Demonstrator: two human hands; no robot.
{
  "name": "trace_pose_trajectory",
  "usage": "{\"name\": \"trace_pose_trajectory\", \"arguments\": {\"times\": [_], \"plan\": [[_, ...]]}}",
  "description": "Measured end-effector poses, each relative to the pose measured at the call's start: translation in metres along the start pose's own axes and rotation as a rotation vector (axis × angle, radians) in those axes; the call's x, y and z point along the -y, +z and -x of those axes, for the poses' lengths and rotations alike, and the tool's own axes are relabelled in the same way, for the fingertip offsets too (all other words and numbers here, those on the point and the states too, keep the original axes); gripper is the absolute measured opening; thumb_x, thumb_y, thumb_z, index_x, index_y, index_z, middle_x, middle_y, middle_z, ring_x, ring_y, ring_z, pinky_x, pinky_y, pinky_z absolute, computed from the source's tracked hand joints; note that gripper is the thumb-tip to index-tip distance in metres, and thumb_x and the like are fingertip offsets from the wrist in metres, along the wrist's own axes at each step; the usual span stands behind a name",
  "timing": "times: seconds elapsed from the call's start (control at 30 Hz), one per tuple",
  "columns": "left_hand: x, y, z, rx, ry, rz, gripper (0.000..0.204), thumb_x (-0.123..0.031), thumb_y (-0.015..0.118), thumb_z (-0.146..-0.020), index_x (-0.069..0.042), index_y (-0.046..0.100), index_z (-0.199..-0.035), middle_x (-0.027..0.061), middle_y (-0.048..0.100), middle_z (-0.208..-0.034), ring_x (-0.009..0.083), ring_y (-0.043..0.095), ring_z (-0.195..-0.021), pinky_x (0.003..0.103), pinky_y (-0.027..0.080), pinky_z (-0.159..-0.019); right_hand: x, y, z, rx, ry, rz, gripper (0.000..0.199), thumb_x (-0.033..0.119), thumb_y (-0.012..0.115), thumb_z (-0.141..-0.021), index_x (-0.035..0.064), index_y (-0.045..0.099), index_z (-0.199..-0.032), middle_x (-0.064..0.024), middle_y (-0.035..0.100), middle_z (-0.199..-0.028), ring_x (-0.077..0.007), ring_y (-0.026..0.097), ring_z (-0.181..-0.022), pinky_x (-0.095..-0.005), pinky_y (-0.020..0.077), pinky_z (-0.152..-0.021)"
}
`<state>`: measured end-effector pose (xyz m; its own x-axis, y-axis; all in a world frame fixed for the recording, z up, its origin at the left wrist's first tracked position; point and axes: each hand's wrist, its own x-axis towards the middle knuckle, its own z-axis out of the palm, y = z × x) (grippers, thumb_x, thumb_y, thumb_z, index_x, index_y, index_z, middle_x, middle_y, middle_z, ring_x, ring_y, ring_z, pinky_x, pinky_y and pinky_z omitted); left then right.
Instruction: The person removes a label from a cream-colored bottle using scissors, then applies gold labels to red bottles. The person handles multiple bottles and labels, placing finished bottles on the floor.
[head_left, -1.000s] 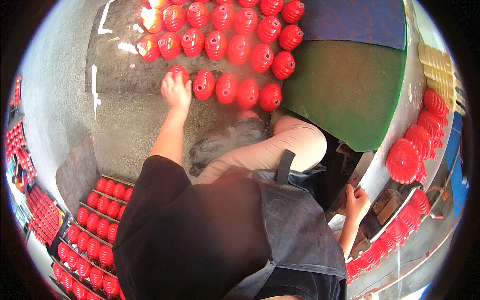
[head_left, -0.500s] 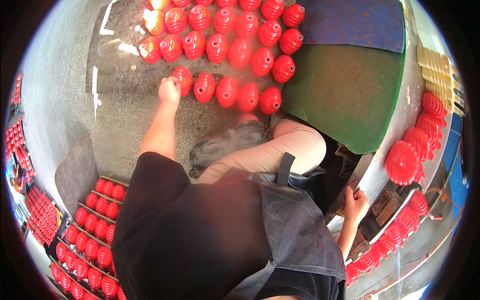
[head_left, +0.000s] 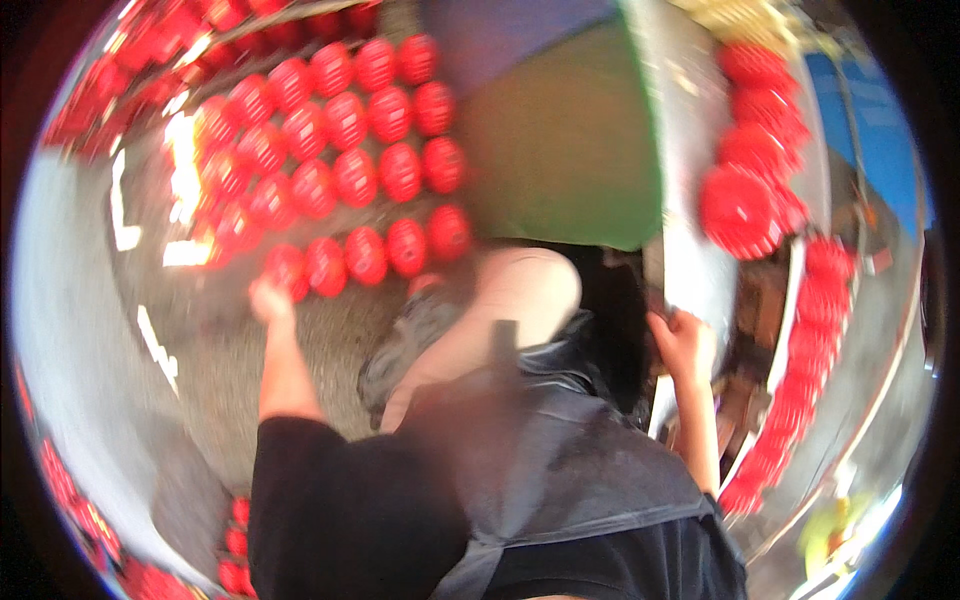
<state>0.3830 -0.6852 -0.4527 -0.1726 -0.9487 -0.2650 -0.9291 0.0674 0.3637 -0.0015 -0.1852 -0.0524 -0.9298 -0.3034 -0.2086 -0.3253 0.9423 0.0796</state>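
My left hand [head_left: 270, 298] is closed at the left end of the nearest row, its fingers against a red ribbed plastic lantern shell [head_left: 287, 272]. Motion blur softens the fingertips there. Beyond it, several more red lantern shells [head_left: 355, 177] stand in rows on the floor. At the right my right hand [head_left: 688, 345] is curled shut beside the edge of a pale ledge [head_left: 690, 275]. Whatever its fingers hold is too small or hidden to make out.
A green sheet [head_left: 565, 150] lies ahead of my knee. Clustered red ribbed pieces [head_left: 742, 212] rest on the right, with a line of similar red pieces [head_left: 800, 375] nearer me. More red pieces [head_left: 120, 85] fill the far left. A dark panel [head_left: 190, 490] stands lower left.
The whole view has swung, bringing more red pieces into sight at the far left. My left hand stays at the same end lantern shell; my right hand remains closed by the ledge.
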Motion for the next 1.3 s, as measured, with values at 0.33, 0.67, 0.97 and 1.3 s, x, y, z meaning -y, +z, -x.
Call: {"name": "trace_pose_trajectory", "arguments": {"times": [0.33, 0.67, 0.97, 1.3], "plan": [[-0.066, -0.043, 0.005, -0.063, 0.261, -0.023, 0.047, -0.018, 0.075, -0.094, -0.004, 0.064, -0.138, 0.0212, 0.067, -0.126, 0.0369, 0.068, -0.112, 0.047, 0.055, -0.099, -0.052, -0.048, -0.030, -0.601, 0.177, -0.604, 0.028, 0.030, 0.074, -0.095, 0.0021, 0.069, -0.098, -0.0161, 0.068, -0.073, -0.0320, 0.067, -0.066, -0.0420, 0.0532, -0.066], [-0.370, -0.122, 0.172, 0.345, 0.922, 0.699, 0.027, -0.003, 0.067, -0.099, 0.000, 0.071, -0.125, 0.0109, 0.072, -0.120, 0.0202, 0.071, -0.111, 0.034, 0.056, -0.097, -0.036, -0.130, -0.133, -0.485, -0.035, -0.258, 0.038, 0.044, 0.066, -0.095, 0.0073, 0.065, -0.104, -0.0208, 0.075, -0.095, -0.0389, 0.073, -0.093, -0.0526, 0.0560, -0.080], [-0.564, -0.196, 0.397, 0.437, 1.850, 0.590, 0.091, -0.020, 0.093, -0.073, -0.002, 0.048, -0.150, 0.0179, 0.055, -0.146, 0.0351, 0.054, -0.135, 0.044, 0.041, -0.116, -0.132, -0.130, 0.030, -0.734, -0.178, -0.755, 0.026, 0.029, 0.072, -0.089, 0.0050, 0.070, -0.097, -0.0173, 0.072, -0.081, -0.0320, 0.071, -0.076, -0.0409, 0.0553, -0.071], [-0.574, -0.101, 0.627, 1.860, 1.251, 0.735, 0.085, -0.027, 0.086, -0.083, -0.002, 0.044, -0.153, 0.0136, 0.058, -0.141, 0.0242, 0.059, -0.128, 0.040, 0.049, -0.109, -0.311, -0.108, 0.142, -0.462, 0.224, -0.874, 0.034, 0.034, 0.070, -0.088, 0.0048, 0.079, -0.103, -0.0155, 0.077, -0.092, -0.0239, 0.074, -0.084, -0.0367, 0.0578, -0.079]]}}
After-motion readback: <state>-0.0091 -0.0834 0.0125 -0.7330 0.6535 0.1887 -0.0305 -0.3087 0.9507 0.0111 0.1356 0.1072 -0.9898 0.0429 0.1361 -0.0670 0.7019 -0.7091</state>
